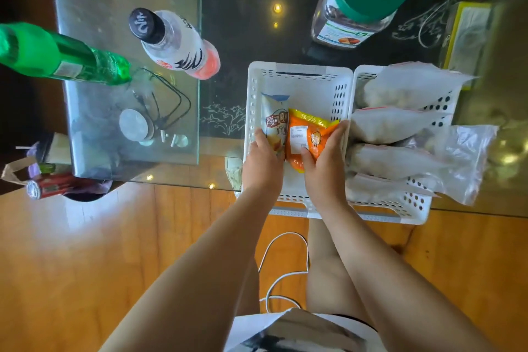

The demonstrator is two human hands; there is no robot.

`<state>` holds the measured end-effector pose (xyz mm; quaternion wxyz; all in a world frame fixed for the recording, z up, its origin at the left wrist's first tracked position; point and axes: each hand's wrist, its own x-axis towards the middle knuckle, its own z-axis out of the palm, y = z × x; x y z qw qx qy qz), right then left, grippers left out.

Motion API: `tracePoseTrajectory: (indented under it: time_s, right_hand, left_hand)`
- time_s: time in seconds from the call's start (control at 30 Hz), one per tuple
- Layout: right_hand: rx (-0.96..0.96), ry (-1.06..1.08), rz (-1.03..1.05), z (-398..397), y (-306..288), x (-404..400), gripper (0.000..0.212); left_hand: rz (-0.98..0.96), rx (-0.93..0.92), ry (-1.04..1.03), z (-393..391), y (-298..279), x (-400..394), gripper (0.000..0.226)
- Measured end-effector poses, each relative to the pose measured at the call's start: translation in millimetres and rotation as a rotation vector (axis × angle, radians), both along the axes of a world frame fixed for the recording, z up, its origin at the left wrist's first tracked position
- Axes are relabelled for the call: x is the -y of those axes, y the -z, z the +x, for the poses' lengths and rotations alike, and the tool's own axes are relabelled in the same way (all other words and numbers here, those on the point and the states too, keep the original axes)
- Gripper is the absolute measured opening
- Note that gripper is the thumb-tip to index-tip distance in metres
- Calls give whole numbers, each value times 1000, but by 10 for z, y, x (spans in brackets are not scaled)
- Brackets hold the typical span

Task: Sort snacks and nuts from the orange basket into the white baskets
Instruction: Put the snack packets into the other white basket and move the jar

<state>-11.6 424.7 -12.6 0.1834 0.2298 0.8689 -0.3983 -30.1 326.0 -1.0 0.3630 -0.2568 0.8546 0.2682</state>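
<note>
While both hands work inside the left white basket (251,100) | left hand (264,160): grip rests on pale bread packet (274,120) | right hand (323,157): grip grasps orange snack packet (308,134) | step, judged: placing snacks | right white basket (414,208): clear bags (400,123) | orange basket unseen | next: let go, fetch another | glass bench (228,23): bottles, jar.
</note>
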Motion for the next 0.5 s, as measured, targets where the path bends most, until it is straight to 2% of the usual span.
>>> tracePoseTrajectory:
  time_s: [0.13, 0.27, 0.37, 0.5]
  right_hand:
    - [-73, -67, 18, 35, 47, 2, 79]
    - [23, -161, -13, 64, -24, -20, 76]
    - [1, -257, 116, 128, -89, 14, 69]
    - [-5, -259, 209, 196, -139, 35, 56]
  left_hand:
    - [6, 63, 2, -46, -29, 23, 60]
    - [51, -6, -23, -9, -162, 17, 60]
    - [86, -117, -13, 52, -239, 21, 56]
    - [33, -105, 60, 105, -243, 57, 52]
